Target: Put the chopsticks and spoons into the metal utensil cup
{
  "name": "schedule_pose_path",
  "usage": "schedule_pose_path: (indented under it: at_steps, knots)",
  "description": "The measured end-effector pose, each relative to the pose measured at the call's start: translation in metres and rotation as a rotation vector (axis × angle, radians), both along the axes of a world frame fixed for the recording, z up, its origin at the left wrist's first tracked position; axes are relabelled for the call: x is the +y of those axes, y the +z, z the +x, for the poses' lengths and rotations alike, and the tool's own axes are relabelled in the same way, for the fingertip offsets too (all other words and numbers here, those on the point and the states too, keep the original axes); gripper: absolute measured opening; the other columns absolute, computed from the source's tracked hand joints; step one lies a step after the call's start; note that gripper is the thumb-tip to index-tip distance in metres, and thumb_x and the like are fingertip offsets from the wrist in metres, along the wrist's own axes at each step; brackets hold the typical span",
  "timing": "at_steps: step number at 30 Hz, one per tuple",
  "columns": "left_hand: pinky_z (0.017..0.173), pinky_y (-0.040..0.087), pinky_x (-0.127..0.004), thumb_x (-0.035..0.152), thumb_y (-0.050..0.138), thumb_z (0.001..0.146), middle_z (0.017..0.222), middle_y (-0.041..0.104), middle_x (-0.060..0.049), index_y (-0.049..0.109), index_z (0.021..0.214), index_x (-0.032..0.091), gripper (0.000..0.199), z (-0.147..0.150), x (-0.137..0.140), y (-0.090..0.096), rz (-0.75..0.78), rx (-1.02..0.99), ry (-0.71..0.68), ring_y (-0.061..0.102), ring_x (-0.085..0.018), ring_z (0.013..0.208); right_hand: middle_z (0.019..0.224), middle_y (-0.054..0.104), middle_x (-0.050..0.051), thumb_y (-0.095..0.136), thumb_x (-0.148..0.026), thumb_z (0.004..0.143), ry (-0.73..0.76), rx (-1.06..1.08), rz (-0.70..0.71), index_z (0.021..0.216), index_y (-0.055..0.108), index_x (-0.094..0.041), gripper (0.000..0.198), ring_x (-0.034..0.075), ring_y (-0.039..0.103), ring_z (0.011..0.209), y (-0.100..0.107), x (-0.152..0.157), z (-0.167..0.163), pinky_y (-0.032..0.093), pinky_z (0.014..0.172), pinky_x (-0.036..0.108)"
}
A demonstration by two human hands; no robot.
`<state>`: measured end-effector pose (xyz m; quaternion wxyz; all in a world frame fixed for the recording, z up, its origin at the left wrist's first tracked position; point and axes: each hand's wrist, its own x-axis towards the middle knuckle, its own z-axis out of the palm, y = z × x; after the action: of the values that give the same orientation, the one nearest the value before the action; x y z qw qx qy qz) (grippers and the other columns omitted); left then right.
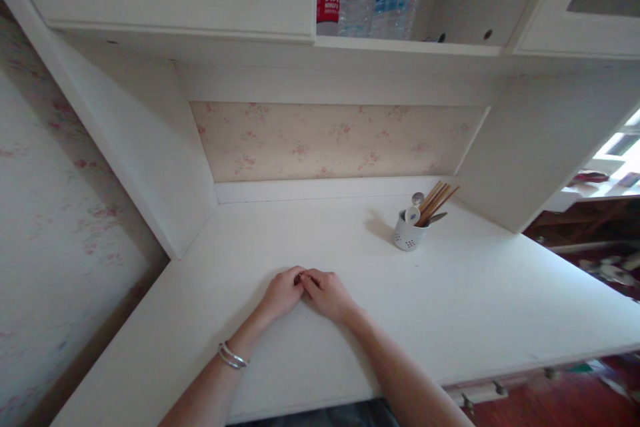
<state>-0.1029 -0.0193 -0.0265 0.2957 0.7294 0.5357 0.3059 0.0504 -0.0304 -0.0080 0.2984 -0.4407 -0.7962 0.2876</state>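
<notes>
The left hand (pixel 283 292) and right hand (pixel 327 293) meet mid-desk (pixel 500 293), fingers curled, around what, if anything, I can't tell; rightward, near the back right corner, the perforated utensil cup (pixel 409 238) looks light, rigid, top-heavy with chopsticks (pixel 434 203), best grasped around its wall.

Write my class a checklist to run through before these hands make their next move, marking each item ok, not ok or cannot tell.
1. Both hands visible: ok; left hand and right hand meet at the fingers over the white desk.
2. Nothing between the fingers: cannot tell; they hide that gap.
3. Arms bare of jewellery: not ok; silver-coloured bangles are on the left one.
4. Holder upright: ok; the white holder stands beyond the right hand, to its right.
5. Sticks contained: ok; the wooden sticks lean inside it.
6. Bottles capped: cannot tell; the picture's edge cuts off the bottles.
</notes>
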Motion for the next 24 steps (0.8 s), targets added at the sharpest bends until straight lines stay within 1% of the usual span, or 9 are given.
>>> schedule_pose_path:
  at_steps: [5,7,9,11,13,17,19,21,24]
  knots:
    - [0.08,0.043,-0.024,0.016,0.044,0.079,0.094,0.07,-0.004,0.067,0.093,0.02,0.027,0.0,0.0,-0.001,0.006,0.007,-0.007,0.062,-0.016,0.088,0.083,0.07,0.002,0.037,-0.031,0.094,0.009,0.026,-0.011,0.099,0.068,-0.022,0.033,0.014,0.06,0.071,-0.002,0.001,-0.001,0.04,0.066,0.022]
    - [0.078,0.044,-0.024,0.019,0.045,0.08,0.092,0.07,-0.003,0.067,0.094,0.02,0.026,0.0,-0.001,-0.001,-0.005,0.014,-0.001,0.062,-0.016,0.085,0.075,0.068,0.001,0.038,-0.033,0.093,0.003,0.072,-0.043,0.094,0.07,-0.021,0.034,0.013,0.057,0.066,-0.002,0.004,0.003,0.039,0.063,0.022]
    - [0.074,0.044,-0.024,0.025,0.046,0.082,0.086,0.07,-0.003,0.067,0.096,0.02,0.026,0.0,-0.002,0.0,-0.029,0.02,0.006,0.062,-0.016,0.08,0.064,0.063,0.0,0.04,-0.038,0.091,-0.065,0.135,-0.089,0.088,0.07,-0.019,0.035,0.013,0.053,0.058,0.001,0.008,0.013,0.038,0.057,0.023]
    - [0.072,0.044,-0.024,0.03,0.046,0.083,0.084,0.07,-0.002,0.066,0.098,0.02,0.027,-0.001,-0.003,0.002,-0.047,0.024,0.007,0.063,-0.016,0.077,0.057,0.058,-0.001,0.044,-0.042,0.089,-0.191,0.213,-0.107,0.085,0.069,-0.017,0.036,0.013,0.05,0.053,0.005,0.013,0.032,0.036,0.053,0.023]
    - [0.071,0.043,-0.024,0.033,0.046,0.084,0.085,0.07,-0.002,0.066,0.098,0.02,0.028,-0.001,-0.004,0.004,-0.056,0.036,0.016,0.063,-0.016,0.078,0.056,0.054,-0.002,0.048,-0.046,0.086,-0.341,0.308,-0.065,0.087,0.067,-0.017,0.035,0.013,0.05,0.054,0.012,0.016,0.06,0.036,0.054,0.024]
    - [0.067,0.041,-0.024,0.036,0.047,0.083,0.083,0.07,-0.002,0.067,0.097,0.02,0.029,0.0,-0.004,0.007,-0.065,0.048,0.039,0.062,-0.016,0.075,0.065,0.054,-0.001,0.058,-0.052,0.078,-0.748,0.502,0.171,0.082,0.061,-0.017,0.035,0.013,0.049,0.06,0.022,0.021,0.13,0.038,0.058,0.025]
    - [0.066,0.041,-0.024,0.037,0.048,0.082,0.082,0.07,-0.002,0.067,0.096,0.02,0.029,0.001,-0.003,0.005,-0.072,0.026,0.04,0.061,-0.016,0.074,0.075,0.056,0.0,0.062,-0.054,0.074,-0.974,0.536,0.298,0.089,0.058,-0.018,0.039,0.014,0.049,0.063,0.021,0.025,0.163,0.039,0.061,0.026]
    - [0.067,0.041,-0.024,0.039,0.048,0.082,0.082,0.069,-0.002,0.067,0.097,0.019,0.03,0.002,-0.001,0.002,-0.093,-0.009,0.044,0.061,-0.016,0.074,0.092,0.056,0.003,0.069,-0.055,0.066,-1.153,0.466,0.353,0.104,0.053,-0.019,0.055,0.016,0.052,0.074,0.015,0.033,0.191,0.042,0.066,0.028]
    - [0.068,0.041,-0.024,0.039,0.05,0.081,0.083,0.068,-0.002,0.065,0.097,0.019,0.031,0.003,0.001,-0.001,-0.123,-0.074,0.047,0.059,-0.015,0.076,0.121,0.046,0.011,0.076,-0.055,0.053,-1.216,0.383,0.252,0.126,0.041,-0.019,0.089,0.023,0.053,0.096,0.0,0.054,0.216,0.044,0.076,0.034]
